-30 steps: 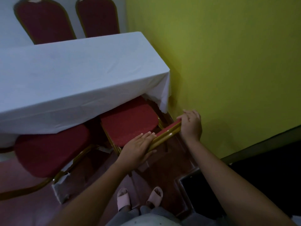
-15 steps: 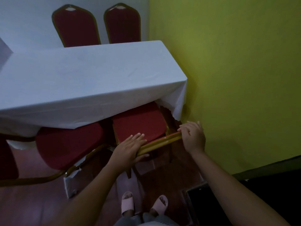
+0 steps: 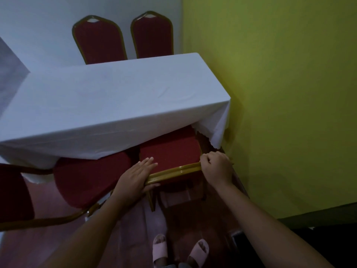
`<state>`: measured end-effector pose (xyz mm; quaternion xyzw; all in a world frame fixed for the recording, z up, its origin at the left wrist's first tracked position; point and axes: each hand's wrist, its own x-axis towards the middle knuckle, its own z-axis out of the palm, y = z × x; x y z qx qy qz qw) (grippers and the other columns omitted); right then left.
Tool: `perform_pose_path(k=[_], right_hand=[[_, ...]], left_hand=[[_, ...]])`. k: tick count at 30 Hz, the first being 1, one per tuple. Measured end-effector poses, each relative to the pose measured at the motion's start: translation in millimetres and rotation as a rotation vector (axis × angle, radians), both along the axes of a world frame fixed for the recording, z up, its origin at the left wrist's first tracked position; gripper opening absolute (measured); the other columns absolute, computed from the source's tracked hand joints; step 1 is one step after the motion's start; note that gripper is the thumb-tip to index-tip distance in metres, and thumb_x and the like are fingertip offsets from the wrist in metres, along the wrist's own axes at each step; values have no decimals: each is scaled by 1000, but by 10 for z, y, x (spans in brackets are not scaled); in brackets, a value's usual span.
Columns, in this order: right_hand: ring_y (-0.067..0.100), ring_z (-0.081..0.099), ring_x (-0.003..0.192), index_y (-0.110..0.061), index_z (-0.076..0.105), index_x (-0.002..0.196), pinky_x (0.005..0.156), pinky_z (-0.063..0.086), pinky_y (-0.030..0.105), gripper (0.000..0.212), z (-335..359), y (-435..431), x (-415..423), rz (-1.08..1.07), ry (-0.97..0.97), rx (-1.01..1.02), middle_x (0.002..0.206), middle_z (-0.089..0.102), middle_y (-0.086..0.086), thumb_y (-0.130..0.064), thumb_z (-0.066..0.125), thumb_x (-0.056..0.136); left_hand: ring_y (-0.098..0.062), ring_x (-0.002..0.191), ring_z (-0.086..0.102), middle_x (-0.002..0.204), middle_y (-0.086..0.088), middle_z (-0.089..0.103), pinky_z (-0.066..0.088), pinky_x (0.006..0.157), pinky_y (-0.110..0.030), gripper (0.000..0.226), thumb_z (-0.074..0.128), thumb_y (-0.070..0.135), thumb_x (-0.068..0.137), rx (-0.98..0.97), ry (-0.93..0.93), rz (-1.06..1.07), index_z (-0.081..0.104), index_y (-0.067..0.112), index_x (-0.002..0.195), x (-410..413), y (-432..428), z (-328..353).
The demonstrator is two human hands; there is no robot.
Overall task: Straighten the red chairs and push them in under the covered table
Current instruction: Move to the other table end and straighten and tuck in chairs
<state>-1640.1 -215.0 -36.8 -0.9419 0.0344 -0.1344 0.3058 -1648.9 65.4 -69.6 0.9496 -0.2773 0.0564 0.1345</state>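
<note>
A red chair [image 3: 170, 149] with a gold frame stands at the near right corner of the table [image 3: 116, 97], which is covered by a white cloth. Its seat is partly under the cloth. My left hand [image 3: 135, 178] grips the left end of the chair's gold top rail, fingers lying over the seat side. My right hand [image 3: 217, 167] is closed on the rail's right end. A second red chair [image 3: 90, 176] stands to the left, turned at an angle, its seat only slightly under the cloth.
Two more red chairs [image 3: 100, 41] [image 3: 152, 37] stand at the table's far side against a white wall. A yellow-green wall [image 3: 280, 93] runs close along the right. Part of another red chair [image 3: 13, 194] shows at the left edge. My feet in pink slippers [image 3: 160, 248] are below.
The chair's back has tipped upright and the seat has slid further under the cloth. My right hand has closed on the rail's right end. The view has shifted towards the table.
</note>
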Motion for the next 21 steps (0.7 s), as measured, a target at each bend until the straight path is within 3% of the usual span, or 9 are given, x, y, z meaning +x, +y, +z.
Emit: perform_pose_path(k=[5,9,15,18,21], right_hand=[[21,46,45,-6,61,50,46,18,20,50,-94,-132,126,31,-109,-35,45,53,6,-29,30,82],[20,50,46,-10,66,52,47,23,19,47,-156,-166,251,18,-141,-43,46,58,4,-27,34,82],[18,56,49,-17,74,60,49,26,18,38,-131,-101,531,7,-149,-38,52,66,1,-17,43,82],[18,57,52,-15,75,65,50,27,19,42,-89,-70,627,7,-159,-12,56,69,2,-20,37,83],[22,66,67,-11,77,75,68,44,27,49,-46,-72,621,23,-168,24,72,75,6,-23,30,84]], left_hand=[[-22,132,44,138,-10,53,20,114,-27,70,33,70,86,-70,-9,-32,66,15,114,98,-127,61],[-24,126,52,132,-12,59,38,108,-37,73,33,74,82,-92,-1,-21,71,16,102,256,-199,3],[-21,124,55,128,-10,62,37,107,-36,76,32,76,81,-67,10,-6,71,15,107,568,-130,-29],[-21,124,54,128,-10,62,37,107,-37,77,32,76,81,-80,16,6,69,15,111,675,-143,-12],[-19,127,51,131,-9,60,38,109,-39,76,36,74,82,-133,17,6,66,15,118,653,-186,6]])
